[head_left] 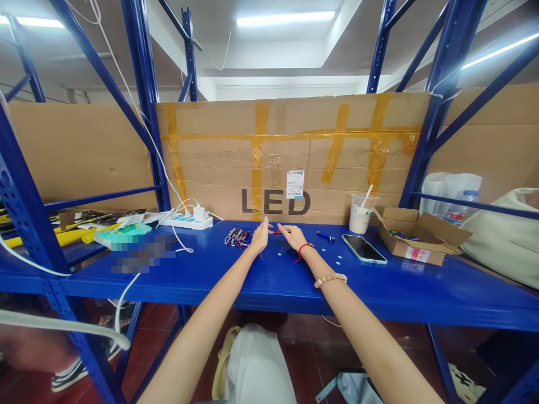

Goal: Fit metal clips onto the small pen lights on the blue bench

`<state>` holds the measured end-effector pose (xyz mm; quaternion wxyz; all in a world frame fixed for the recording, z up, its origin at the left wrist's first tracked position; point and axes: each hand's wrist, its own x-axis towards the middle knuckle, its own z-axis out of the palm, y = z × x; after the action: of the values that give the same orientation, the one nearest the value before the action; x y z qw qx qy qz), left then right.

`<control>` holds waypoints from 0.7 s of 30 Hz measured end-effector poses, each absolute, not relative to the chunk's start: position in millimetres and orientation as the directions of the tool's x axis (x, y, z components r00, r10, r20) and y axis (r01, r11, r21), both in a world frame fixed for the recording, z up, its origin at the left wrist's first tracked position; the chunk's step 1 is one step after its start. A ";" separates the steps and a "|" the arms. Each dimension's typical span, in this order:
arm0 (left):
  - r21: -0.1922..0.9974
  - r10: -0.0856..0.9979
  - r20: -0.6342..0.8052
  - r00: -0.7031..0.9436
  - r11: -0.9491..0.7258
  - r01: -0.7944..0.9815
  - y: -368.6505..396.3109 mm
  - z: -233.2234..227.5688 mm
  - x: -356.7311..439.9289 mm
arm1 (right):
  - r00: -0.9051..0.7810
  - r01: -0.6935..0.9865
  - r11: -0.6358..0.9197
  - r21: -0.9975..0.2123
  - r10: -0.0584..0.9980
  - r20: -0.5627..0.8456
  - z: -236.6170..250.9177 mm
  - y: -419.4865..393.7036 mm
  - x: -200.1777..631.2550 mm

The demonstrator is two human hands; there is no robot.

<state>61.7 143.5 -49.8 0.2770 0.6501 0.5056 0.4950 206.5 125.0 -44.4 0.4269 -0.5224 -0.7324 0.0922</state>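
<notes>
Over the blue shelf, my left hand (260, 236) is held on edge, its fingers stretched out and close together. Facing it, my right hand (293, 237) has its fingertips closed on a small slim red item (275, 232), whose left end is close to my left hand; I cannot tell if they touch. Just left of my left hand lies a cluster of small metallic pieces with clips (237, 238), silver, dark and red. A similar blue piece (325, 237) lies alone to the right of my right hand.
A phone (364, 248), a cup with a straw (361, 214) and an open cardboard box (421, 247) with small colourful pieces stand right. At left are a white power strip (187, 220) and its cables. A large cardboard panel (210, 168) closes the back; blue posts (145, 101) frame the sides.
</notes>
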 end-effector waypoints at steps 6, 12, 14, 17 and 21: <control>0.872 0.938 0.345 0.025 -0.330 0.362 141.2 -47.6 62.1 | -0.083 0.704 0.412 -0.578 0.857 0.509 -42.5 121.1 203.7; 0.869 0.943 0.332 0.026 -0.316 0.381 137.5 -46.3 62.3 | -0.047 0.772 0.327 -0.545 0.884 0.465 -36.9 112.7 202.3; 0.867 0.944 0.328 0.029 -0.313 0.388 134.9 -45.1 62.2 | -0.033 0.803 0.282 -0.526 0.901 0.432 -34.2 109.3 202.3; 0.865 0.940 0.339 0.046 -0.330 0.378 130.1 -42.6 62.2 | -0.029 0.826 0.246 -0.508 0.917 0.397 -31.3 106.4 202.3; 0.860 0.937 0.345 0.059 -0.341 0.380 126.2 -40.1 62.4 | -0.034 0.845 0.229 -0.482 0.924 0.381 -30.6 107.4 202.0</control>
<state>62.4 126.2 -40.1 0.2926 0.6662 0.4940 0.4759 202.0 107.4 -30.6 0.3189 -0.6176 -0.7163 0.0617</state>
